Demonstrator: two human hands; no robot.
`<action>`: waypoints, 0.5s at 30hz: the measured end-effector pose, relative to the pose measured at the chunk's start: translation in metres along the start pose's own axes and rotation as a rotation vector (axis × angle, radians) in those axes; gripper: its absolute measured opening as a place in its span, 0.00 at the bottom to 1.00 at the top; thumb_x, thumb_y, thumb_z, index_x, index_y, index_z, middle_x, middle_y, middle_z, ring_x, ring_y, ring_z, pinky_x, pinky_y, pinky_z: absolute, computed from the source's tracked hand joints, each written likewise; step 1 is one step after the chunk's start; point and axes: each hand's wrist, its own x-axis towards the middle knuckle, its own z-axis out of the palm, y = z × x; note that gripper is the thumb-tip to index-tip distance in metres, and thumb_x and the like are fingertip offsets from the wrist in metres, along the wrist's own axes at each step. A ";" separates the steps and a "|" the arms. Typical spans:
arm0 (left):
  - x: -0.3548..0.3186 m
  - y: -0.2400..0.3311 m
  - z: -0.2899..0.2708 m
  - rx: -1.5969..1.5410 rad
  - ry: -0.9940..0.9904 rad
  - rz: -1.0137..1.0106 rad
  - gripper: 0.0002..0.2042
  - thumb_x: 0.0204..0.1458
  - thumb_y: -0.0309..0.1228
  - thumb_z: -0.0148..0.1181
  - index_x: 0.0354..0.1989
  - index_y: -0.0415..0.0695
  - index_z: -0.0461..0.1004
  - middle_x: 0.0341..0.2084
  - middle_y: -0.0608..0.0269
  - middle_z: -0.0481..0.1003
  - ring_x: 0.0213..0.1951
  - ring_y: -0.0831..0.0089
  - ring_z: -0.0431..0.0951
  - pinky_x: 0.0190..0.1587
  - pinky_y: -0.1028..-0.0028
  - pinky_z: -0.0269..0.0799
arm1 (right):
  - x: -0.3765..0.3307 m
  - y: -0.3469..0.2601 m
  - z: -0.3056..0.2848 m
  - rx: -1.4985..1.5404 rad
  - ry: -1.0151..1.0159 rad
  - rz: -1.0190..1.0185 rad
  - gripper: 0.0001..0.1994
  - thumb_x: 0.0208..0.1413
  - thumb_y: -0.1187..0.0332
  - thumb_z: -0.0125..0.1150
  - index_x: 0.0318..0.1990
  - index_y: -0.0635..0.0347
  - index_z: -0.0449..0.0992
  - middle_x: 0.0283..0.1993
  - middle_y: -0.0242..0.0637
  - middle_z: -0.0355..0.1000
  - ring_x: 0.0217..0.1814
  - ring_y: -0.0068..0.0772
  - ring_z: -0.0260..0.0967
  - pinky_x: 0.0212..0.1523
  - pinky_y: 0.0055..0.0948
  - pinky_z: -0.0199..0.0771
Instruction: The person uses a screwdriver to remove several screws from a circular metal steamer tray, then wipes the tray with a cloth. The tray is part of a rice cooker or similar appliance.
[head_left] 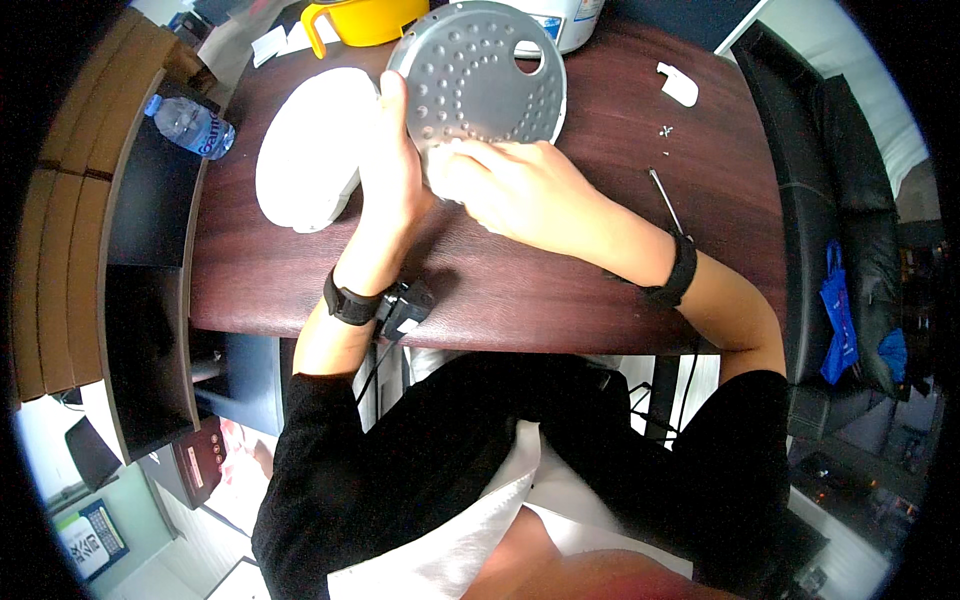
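A round grey metal plate (485, 75) with many small dimples and one larger hole is held tilted above the dark wooden table (600, 280). My left hand (395, 165) grips its left edge, thumb on the rim. My right hand (510, 185) holds its lower edge, fingers curled against the metal. Both wrists wear black bands. A white oval lid-like part (305, 150) lies on the table just left of my left hand.
A screwdriver (665, 200), small screws (666, 130) and a white plastic piece (679, 84) lie at the right of the table. A yellow cup (365, 20) and a white appliance (570, 20) stand at the back. A water bottle (190, 125) lies on the left shelf.
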 end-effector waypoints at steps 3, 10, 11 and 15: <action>-0.001 0.007 0.005 -0.013 0.023 0.015 0.26 0.59 0.50 0.46 0.54 0.39 0.64 0.46 0.55 0.72 0.46 0.69 0.74 0.49 0.68 0.70 | -0.026 0.010 -0.011 0.015 -0.030 0.052 0.18 0.44 0.71 0.59 0.46 0.56 0.70 0.42 0.40 0.71 0.28 0.38 0.74 0.28 0.34 0.78; -0.001 0.004 0.005 0.033 0.017 -0.017 0.25 0.58 0.47 0.48 0.55 0.38 0.64 0.47 0.54 0.71 0.47 0.68 0.74 0.51 0.67 0.70 | -0.043 0.062 -0.054 -0.247 -0.060 0.303 0.13 0.54 0.66 0.55 0.44 0.62 0.69 0.38 0.43 0.71 0.32 0.44 0.73 0.32 0.35 0.74; -0.002 0.005 0.007 0.045 0.016 -0.036 0.25 0.58 0.47 0.49 0.55 0.37 0.64 0.47 0.54 0.71 0.47 0.68 0.74 0.50 0.67 0.71 | -0.046 0.076 -0.055 -0.452 -0.076 0.135 0.12 0.56 0.64 0.54 0.44 0.60 0.69 0.39 0.43 0.72 0.34 0.46 0.73 0.33 0.36 0.73; -0.006 0.002 0.011 0.079 -0.037 -0.059 0.25 0.57 0.46 0.50 0.54 0.36 0.64 0.45 0.54 0.72 0.45 0.67 0.75 0.49 0.67 0.72 | -0.018 0.081 -0.063 -0.197 0.056 0.400 0.13 0.55 0.64 0.55 0.46 0.57 0.69 0.41 0.42 0.72 0.37 0.46 0.73 0.36 0.37 0.73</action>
